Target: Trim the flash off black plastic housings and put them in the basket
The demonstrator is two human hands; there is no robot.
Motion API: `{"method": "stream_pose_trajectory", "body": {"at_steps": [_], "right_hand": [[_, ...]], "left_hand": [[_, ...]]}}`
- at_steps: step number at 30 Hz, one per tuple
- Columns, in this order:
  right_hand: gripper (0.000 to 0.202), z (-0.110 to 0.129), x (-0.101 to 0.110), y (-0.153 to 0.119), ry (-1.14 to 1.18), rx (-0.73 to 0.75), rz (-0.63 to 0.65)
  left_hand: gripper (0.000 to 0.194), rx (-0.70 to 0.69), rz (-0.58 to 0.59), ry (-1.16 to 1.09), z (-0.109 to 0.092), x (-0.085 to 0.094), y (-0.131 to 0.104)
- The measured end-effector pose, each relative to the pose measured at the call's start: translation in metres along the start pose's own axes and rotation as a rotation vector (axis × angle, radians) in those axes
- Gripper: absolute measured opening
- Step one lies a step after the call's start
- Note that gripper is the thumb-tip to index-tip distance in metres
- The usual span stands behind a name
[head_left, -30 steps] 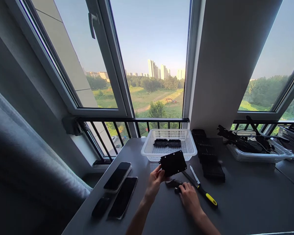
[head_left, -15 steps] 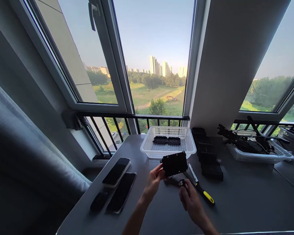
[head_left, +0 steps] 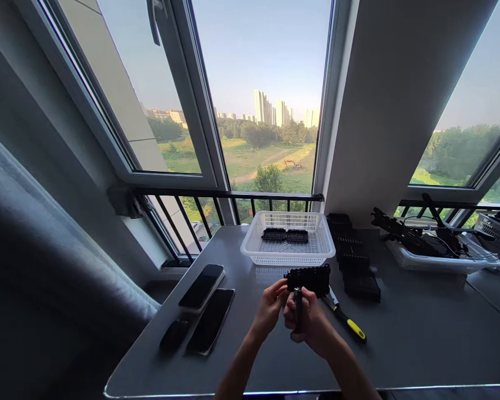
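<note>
My left hand (head_left: 270,306) is closed on the left edge of a flat black plastic part (head_left: 314,278) with a toothed outline, held above the desk in front of the white basket. My right hand (head_left: 314,322) is wrapped round a small dark hand tool (head_left: 298,314). The tool's upper end is at the lower edge of the plastic part; I cannot tell whether it touches. A tool with a black and yellow handle (head_left: 352,328) and a pale shaft lies on the desk just right of my right hand.
A white plastic basket (head_left: 254,258) holds two black parts (head_left: 285,235). Stacked black parts (head_left: 360,283) stand to its right. Farther right, a pale tray (head_left: 433,265) carries black pieces and cables. Two phones (head_left: 202,286) and a black mouse (head_left: 174,335) lie on the left of the desk.
The plastic part has tilted and moved slightly right and down. My right hand has moved left and up, bringing the small tool to the part's lower edge.
</note>
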State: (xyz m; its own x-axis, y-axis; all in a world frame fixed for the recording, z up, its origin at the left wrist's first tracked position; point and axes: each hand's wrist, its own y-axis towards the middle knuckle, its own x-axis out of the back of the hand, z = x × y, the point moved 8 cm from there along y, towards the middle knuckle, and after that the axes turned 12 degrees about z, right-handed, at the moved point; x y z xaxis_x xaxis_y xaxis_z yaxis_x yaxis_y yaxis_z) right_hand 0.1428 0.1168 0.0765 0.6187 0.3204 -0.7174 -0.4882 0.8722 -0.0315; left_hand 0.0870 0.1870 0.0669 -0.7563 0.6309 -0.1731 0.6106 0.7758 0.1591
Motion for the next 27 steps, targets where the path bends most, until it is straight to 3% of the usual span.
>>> {"method": "stream_pose_trajectory", "body": {"at_steps": [8,14,27], "right_hand": [[0.033,-0.003,0.004,0.020,0.084,-0.057,0.095],[0.033,-0.003,0.007,0.025,0.136,-0.100,0.054],[0.029,0.007,0.009,0.040,0.193,-0.095,0.005]], "left_hand": [[0.045,0.004,-0.060,-0.025,0.008,0.010,0.002],[0.045,-0.015,-0.095,-0.005,0.014,0.021,0.003],[0.045,-0.008,-0.027,0.070,0.011,0.027,0.014]]}}
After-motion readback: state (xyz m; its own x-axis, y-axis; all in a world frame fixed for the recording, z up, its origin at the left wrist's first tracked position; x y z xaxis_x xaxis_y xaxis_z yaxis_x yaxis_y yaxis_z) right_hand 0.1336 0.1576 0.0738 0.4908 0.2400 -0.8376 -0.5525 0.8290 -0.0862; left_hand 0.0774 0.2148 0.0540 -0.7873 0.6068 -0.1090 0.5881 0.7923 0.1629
